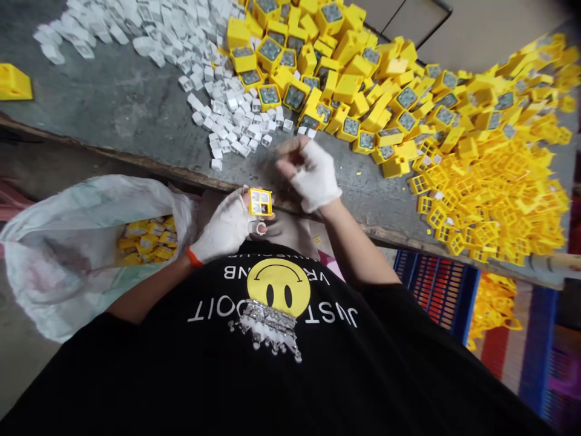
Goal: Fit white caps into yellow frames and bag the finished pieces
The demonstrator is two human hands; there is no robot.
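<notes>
My left hand (227, 221), in a white fingerless glove with an orange band at the wrist, grips a small yellow four-window frame (260, 201) near the table's front edge. White pieces show in three of its windows; the lower right one looks dark. My right hand (313, 172), gloved the same way, hovers over the table just right of the frame. Its bare fingers are curled together and slightly blurred; what they hold, if anything, cannot be made out. Small white caps (236, 115) lie loose beyond my hands.
Yellow boxes with grey contents (295, 97) are heaped at the back of the grey table (149, 109). Yellow four-window frames (499, 194) are piled at right. A white sack (40, 260) at left holds yellow pieces. Blue crates (429, 284) stand below right. One yellow block (14, 82) lies far left.
</notes>
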